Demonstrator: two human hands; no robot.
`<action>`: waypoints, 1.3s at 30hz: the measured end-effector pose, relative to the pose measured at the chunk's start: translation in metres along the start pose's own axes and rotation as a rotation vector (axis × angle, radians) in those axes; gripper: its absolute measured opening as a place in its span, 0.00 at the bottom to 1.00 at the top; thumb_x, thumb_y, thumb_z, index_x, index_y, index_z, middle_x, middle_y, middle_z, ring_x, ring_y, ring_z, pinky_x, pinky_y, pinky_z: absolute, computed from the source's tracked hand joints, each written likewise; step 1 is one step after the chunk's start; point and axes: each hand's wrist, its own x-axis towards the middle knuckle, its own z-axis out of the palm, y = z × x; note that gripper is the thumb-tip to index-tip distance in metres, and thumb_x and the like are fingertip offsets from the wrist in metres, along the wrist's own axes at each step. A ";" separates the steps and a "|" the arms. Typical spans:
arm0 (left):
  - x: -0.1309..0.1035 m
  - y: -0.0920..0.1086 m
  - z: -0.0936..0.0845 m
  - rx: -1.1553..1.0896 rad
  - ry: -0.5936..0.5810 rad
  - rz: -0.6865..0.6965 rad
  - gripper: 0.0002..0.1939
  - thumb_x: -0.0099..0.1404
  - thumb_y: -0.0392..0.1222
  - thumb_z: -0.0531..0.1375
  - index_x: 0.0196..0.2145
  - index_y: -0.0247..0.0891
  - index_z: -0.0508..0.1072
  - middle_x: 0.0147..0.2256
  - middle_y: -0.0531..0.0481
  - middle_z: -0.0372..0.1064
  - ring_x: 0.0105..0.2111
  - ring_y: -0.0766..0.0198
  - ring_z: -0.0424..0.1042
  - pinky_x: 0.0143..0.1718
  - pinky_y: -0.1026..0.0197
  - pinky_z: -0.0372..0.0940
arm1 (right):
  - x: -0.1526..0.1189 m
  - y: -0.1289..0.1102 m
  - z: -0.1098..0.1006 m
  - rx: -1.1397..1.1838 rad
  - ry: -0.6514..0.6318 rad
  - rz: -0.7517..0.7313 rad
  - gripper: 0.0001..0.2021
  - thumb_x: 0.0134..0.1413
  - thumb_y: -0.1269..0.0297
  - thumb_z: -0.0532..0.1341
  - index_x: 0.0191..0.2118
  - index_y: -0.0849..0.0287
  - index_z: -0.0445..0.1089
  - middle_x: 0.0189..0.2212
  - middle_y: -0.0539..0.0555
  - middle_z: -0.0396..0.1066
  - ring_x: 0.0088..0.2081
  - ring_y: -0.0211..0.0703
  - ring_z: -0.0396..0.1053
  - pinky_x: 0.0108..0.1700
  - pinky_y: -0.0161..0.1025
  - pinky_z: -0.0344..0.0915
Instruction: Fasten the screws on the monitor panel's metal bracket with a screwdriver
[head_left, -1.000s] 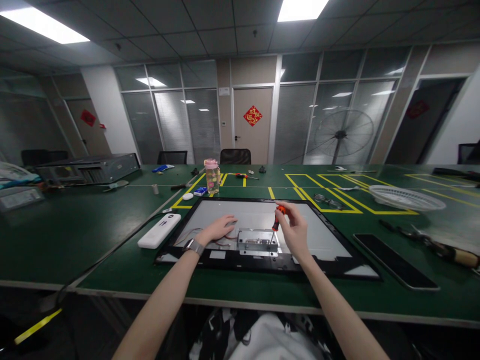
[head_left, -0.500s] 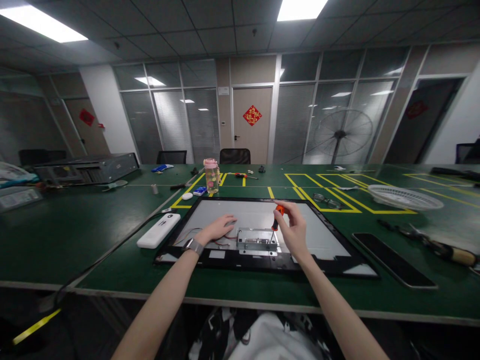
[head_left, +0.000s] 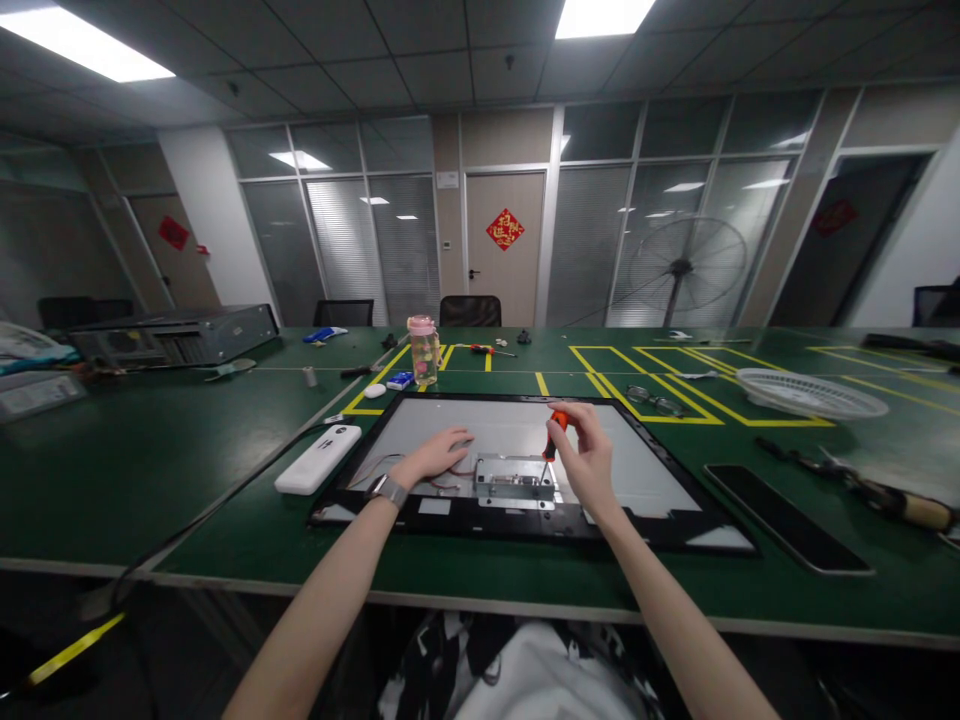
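Note:
A flat display panel [head_left: 630,440] with a black frame lies on the green table in front of me. Near its front edge sits a metal bracket [head_left: 517,482], with thin wires [head_left: 442,487] running off to its left. My right hand [head_left: 589,455] is closed around a screwdriver [head_left: 556,436] with an orange and black handle. The screwdriver leans slightly, its tip down at the right end of the bracket. Resting flat on the panel left of the bracket is my left hand [head_left: 436,455], fingers stretched out, holding nothing.
Left of the panel lies a white power bank [head_left: 319,460] beside a black cable [head_left: 225,515]. A phone [head_left: 787,520] lies on the right, near a tool with a tan handle [head_left: 919,510]. Behind are a pink-lidded bottle [head_left: 424,352], glasses [head_left: 654,402] and a white basket [head_left: 810,393].

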 end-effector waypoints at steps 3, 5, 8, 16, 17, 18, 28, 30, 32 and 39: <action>0.000 0.003 -0.001 0.008 -0.007 -0.014 0.22 0.67 0.42 0.51 0.57 0.36 0.65 0.61 0.43 0.57 0.61 0.59 0.56 0.63 0.58 0.48 | 0.000 -0.001 -0.001 0.010 -0.026 -0.001 0.10 0.61 0.63 0.55 0.44 0.53 0.71 0.40 0.55 0.68 0.43 0.47 0.67 0.46 0.47 0.63; 0.000 0.005 -0.002 0.008 -0.012 -0.026 0.22 0.67 0.42 0.51 0.57 0.35 0.66 0.61 0.42 0.57 0.61 0.58 0.56 0.63 0.58 0.48 | -0.001 -0.001 -0.001 0.050 -0.054 0.019 0.12 0.63 0.63 0.52 0.47 0.53 0.70 0.43 0.56 0.69 0.44 0.47 0.68 0.47 0.48 0.63; -0.001 0.008 -0.003 -0.002 -0.009 -0.030 0.22 0.67 0.41 0.51 0.56 0.35 0.66 0.61 0.43 0.57 0.61 0.58 0.57 0.63 0.57 0.48 | -0.001 0.000 0.000 0.096 -0.068 0.053 0.13 0.63 0.63 0.53 0.49 0.53 0.69 0.44 0.56 0.70 0.44 0.47 0.69 0.47 0.48 0.64; -0.001 0.002 -0.001 -0.009 -0.008 -0.017 0.23 0.67 0.44 0.50 0.57 0.36 0.65 0.61 0.43 0.57 0.61 0.57 0.56 0.63 0.56 0.49 | -0.001 0.000 0.000 -0.001 0.002 -0.001 0.08 0.59 0.63 0.57 0.43 0.53 0.71 0.38 0.54 0.67 0.40 0.46 0.67 0.44 0.46 0.64; -0.001 0.001 -0.001 -0.010 -0.006 -0.016 0.23 0.67 0.44 0.51 0.57 0.37 0.65 0.61 0.43 0.57 0.61 0.57 0.57 0.62 0.56 0.49 | -0.001 0.000 0.000 0.000 0.009 0.000 0.08 0.60 0.63 0.56 0.43 0.53 0.71 0.38 0.54 0.67 0.40 0.46 0.67 0.45 0.46 0.64; -0.001 0.000 -0.001 -0.011 -0.004 -0.013 0.22 0.67 0.45 0.51 0.57 0.37 0.65 0.61 0.44 0.57 0.61 0.57 0.57 0.62 0.56 0.49 | -0.001 -0.001 -0.001 0.005 0.012 0.003 0.09 0.61 0.63 0.55 0.43 0.53 0.71 0.39 0.54 0.68 0.41 0.46 0.67 0.45 0.46 0.64; -0.001 0.002 -0.001 -0.015 0.002 -0.009 0.22 0.67 0.43 0.51 0.57 0.37 0.66 0.61 0.43 0.57 0.61 0.57 0.57 0.63 0.55 0.49 | -0.002 0.000 0.001 0.087 -0.032 0.072 0.12 0.62 0.62 0.54 0.49 0.54 0.69 0.43 0.57 0.72 0.43 0.47 0.70 0.47 0.49 0.65; -0.001 0.003 -0.001 -0.017 0.003 -0.008 0.22 0.67 0.43 0.51 0.57 0.36 0.66 0.61 0.43 0.57 0.61 0.57 0.57 0.63 0.55 0.48 | -0.001 0.001 0.002 0.043 -0.011 0.043 0.11 0.60 0.62 0.56 0.47 0.53 0.70 0.42 0.56 0.71 0.43 0.47 0.69 0.47 0.48 0.65; -0.001 0.005 -0.002 -0.016 -0.002 -0.014 0.22 0.67 0.42 0.51 0.57 0.35 0.66 0.61 0.42 0.57 0.61 0.57 0.56 0.63 0.55 0.48 | -0.001 0.001 0.002 -0.005 0.009 0.011 0.10 0.58 0.62 0.59 0.45 0.53 0.71 0.40 0.55 0.70 0.42 0.47 0.69 0.46 0.48 0.65; -0.002 0.008 -0.004 0.003 -0.007 -0.022 0.22 0.67 0.42 0.51 0.56 0.35 0.66 0.61 0.42 0.57 0.61 0.57 0.57 0.63 0.56 0.48 | -0.002 0.000 0.000 0.065 -0.013 0.060 0.12 0.63 0.62 0.53 0.46 0.54 0.70 0.43 0.56 0.71 0.44 0.47 0.70 0.47 0.49 0.65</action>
